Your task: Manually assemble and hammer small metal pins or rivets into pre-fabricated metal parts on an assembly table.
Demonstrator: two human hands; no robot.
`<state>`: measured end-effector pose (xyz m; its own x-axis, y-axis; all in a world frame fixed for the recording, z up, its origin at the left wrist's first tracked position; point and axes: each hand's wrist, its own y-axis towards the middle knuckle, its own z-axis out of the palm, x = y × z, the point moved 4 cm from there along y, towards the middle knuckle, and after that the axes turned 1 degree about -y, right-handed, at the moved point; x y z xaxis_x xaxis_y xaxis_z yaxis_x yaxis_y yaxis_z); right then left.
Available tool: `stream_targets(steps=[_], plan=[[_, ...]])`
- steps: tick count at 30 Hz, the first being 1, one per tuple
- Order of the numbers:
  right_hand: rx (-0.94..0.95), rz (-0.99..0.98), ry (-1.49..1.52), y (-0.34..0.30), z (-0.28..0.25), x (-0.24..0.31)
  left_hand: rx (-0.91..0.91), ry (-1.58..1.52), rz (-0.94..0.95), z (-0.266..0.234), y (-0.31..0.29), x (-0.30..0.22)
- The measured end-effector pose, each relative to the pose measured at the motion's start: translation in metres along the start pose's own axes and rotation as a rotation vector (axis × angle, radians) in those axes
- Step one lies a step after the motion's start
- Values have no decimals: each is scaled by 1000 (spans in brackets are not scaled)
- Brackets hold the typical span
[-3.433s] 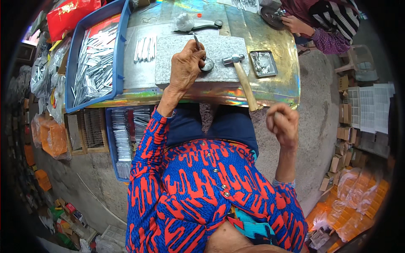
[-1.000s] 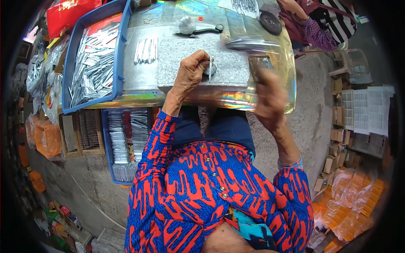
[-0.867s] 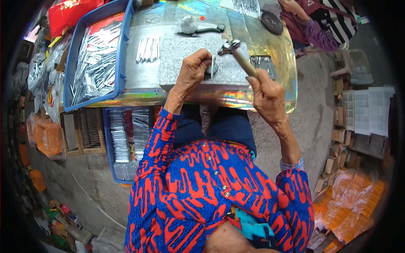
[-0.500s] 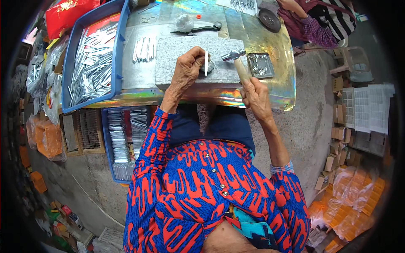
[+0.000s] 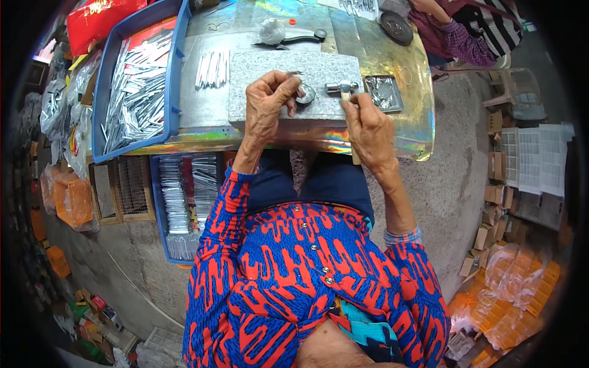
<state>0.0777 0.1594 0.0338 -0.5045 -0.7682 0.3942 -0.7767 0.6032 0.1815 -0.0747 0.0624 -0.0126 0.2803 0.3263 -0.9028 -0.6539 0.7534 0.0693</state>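
Observation:
My left hand (image 5: 267, 101) is closed in a pinch above the grey stone block (image 5: 257, 67). A thin metal strip (image 5: 295, 73) shows at its fingertips, seen nearly end-on; the fingers hide most of it. Just beside those fingers, a small round metal piece (image 5: 306, 94) sits on the block. My right hand (image 5: 371, 129) is closed round the pale handle of a hammer (image 5: 342, 88), whose metal head is low over the block's right part. I cannot tell if the head touches the stone. A square tray of small shiny metal parts (image 5: 382, 93) stands right of the block.
Silver strips (image 5: 212, 69) lie in a row left of the block. Farther left is a blue crate (image 5: 178, 67) full of strips. Black-handled cutters (image 5: 300, 38) and a clear plastic ball (image 5: 270, 30) lie behind. Another person's sleeve (image 5: 469, 46) shows at far right.
My right hand has brought the hammer down and its head now lies lower over the block. The strip in my left hand has turned from upright to nearly end-on.

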Motion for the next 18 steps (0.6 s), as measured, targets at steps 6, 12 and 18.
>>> stream_targets(steps=[6, 12, 18], plan=[[-272, -435, 635, 9, -10, 41, 132, -32, -143, 27, -28, -5], [-168, -223, 1065, -3, -11, 37, 258, -433, -339, 46, -46, -19], [-83, -173, 1501, -9, -26, 47, 447, -504, -402, 60, -58, -27]])
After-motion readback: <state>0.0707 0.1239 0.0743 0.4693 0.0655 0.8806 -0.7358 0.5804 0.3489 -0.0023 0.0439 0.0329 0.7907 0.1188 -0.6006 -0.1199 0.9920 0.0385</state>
